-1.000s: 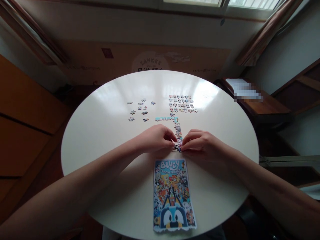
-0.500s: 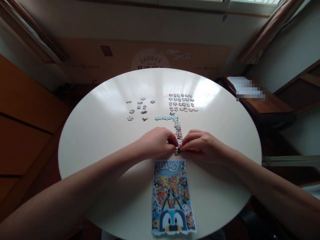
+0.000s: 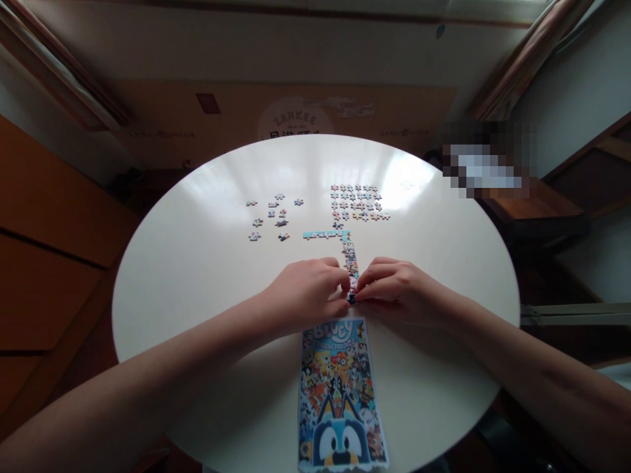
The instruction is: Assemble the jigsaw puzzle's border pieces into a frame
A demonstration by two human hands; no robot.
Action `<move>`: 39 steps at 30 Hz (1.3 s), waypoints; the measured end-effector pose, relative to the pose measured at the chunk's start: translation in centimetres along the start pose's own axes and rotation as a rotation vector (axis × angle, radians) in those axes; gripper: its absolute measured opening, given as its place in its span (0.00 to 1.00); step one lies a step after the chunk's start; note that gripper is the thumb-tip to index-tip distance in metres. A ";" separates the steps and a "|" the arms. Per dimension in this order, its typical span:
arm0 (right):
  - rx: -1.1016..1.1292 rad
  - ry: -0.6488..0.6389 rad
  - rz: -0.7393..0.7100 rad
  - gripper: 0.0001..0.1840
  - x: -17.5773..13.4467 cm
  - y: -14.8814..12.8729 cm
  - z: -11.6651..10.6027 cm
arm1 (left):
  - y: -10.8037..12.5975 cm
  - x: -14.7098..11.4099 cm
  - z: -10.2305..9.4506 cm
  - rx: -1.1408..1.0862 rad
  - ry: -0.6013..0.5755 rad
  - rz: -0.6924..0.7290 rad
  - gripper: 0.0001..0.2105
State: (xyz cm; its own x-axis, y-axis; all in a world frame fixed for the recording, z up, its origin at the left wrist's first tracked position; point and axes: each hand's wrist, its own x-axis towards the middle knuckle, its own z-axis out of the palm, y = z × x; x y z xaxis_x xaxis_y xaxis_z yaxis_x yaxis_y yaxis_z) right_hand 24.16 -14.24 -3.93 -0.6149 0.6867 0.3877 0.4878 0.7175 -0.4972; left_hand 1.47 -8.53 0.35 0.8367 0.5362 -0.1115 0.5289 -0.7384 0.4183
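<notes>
Joined jigsaw pieces form a corner strip: a light-blue top row (image 3: 323, 234) and a many-coloured column (image 3: 350, 253) running down towards me. At the column's lower end lies a dark jigsaw piece (image 3: 351, 298). My left hand (image 3: 313, 292) comes from the left, its curled finger and thumb pinching at that piece's left side. From the other side, my right hand (image 3: 399, 289) has its fingers closed together with the tips at the piece's right edge. Fingertips partly cover the piece. Just below the hands lies the printed Bluey picture sheet (image 3: 340, 394), flat on the table.
Loose jigsaw pieces (image 3: 280, 223) lie scattered at the back left of the round white table (image 3: 197, 276). More pieces (image 3: 357, 205) stand in rows behind the strip, with a single piece (image 3: 338, 225) just above its corner. A wooden piece of furniture (image 3: 537, 200) stands at the right.
My left hand has shifted slightly left and down, its finger and thumb a little further apart. The right hand stays almost in place. The view has tilted very slightly.
</notes>
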 end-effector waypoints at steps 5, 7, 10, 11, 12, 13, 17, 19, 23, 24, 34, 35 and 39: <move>-0.003 -0.008 -0.016 0.06 -0.1 0.1 0.0 | 0.1 -0.2 -0.3 0.059 0.021 0.030 0.07; -0.012 -0.007 -0.021 0.07 -0.1 0.0 0.0 | 0.3 -0.5 -0.4 0.116 0.022 0.044 0.07; -0.025 -0.010 -0.018 0.07 -0.1 -0.1 -0.1 | 0.7 -0.8 -0.4 0.185 0.030 0.052 0.08; -0.026 -0.011 -0.018 0.07 0.0 -0.2 -0.1 | 0.8 -0.8 -0.4 0.195 0.033 0.052 0.08; -0.026 -0.012 -0.018 0.07 0.0 -0.2 -0.1 | 0.8 -0.8 -0.4 0.201 0.034 0.052 0.09; -0.025 -0.012 -0.018 0.07 0.0 -0.2 -0.1 | 0.8 -0.9 -0.3 0.204 0.035 0.051 0.09; -0.026 -0.013 -0.020 0.07 -0.1 -0.2 0.0 | 0.8 -0.8 -0.1 0.210 0.020 0.034 0.09; -0.031 -0.015 -0.021 0.07 -0.2 -0.1 0.1 | 0.8 -0.8 -0.1 0.215 0.013 0.027 0.10; -0.046 -0.026 -0.023 0.07 -0.2 -0.1 0.1 | 1.1 -0.8 -0.2 0.239 0.002 0.023 0.11; -0.051 -0.028 -0.023 0.07 -0.2 -0.1 0.0 | 1.3 -0.8 -0.3 0.248 -0.004 0.021 0.11; -0.129 -0.062 -0.039 0.09 0.0 -0.6 -0.1 | 1.4 -0.8 -0.4 0.255 0.003 0.018 0.10; -0.146 -0.072 -0.036 0.09 0.1 -0.6 -0.1 | 1.4 -0.8 -0.3 0.254 0.007 0.017 0.10; -0.201 -0.095 -0.045 0.09 0.2 -1.0 -0.1 | 1.0 -0.9 -0.2 0.230 0.045 0.046 0.08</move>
State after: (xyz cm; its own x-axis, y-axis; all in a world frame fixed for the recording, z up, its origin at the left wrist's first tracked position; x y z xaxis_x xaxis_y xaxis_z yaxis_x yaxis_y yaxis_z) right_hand 23.65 -14.77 -3.28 -0.6896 0.6465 0.3263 0.5668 0.7623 -0.3124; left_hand 1.22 -9.61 1.05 0.8564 0.5134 -0.0550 0.5129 -0.8336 0.2051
